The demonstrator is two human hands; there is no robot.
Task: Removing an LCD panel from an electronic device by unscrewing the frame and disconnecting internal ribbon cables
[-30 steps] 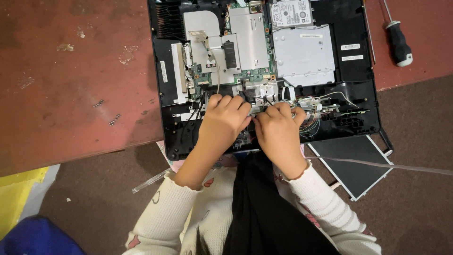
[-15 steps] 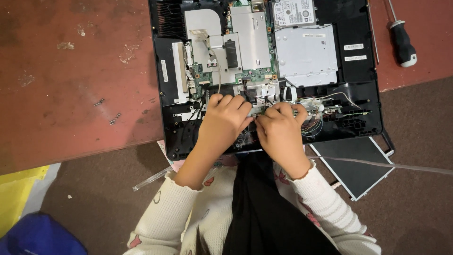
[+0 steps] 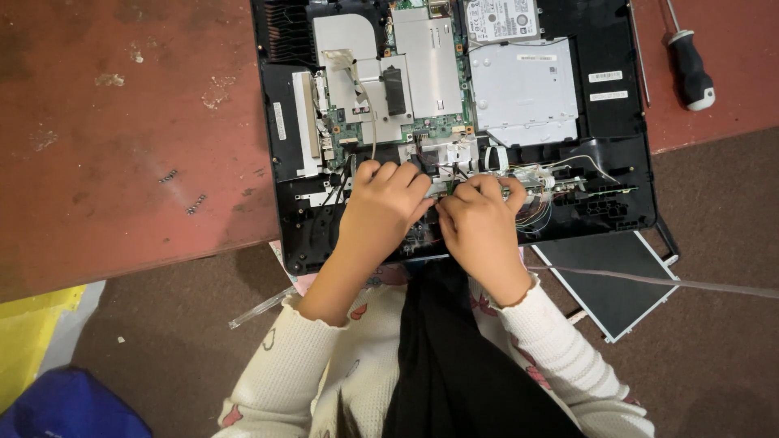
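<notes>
Bare red table [image 3: 122, 122] left, wires [image 3: 540, 215] crowding right, screwdriver [image 3: 690, 69] far right

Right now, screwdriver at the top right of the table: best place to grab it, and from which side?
Take the screwdriver by its thick black handle, not the thin metal shaft. It lies flat on the red table, handle toward the near edge, right of the opened black computer chassis. Probably best from above or the right, where the table is bare.

left hand [image 3: 384, 207], right hand [image 3: 479, 219], fingers curled
</notes>
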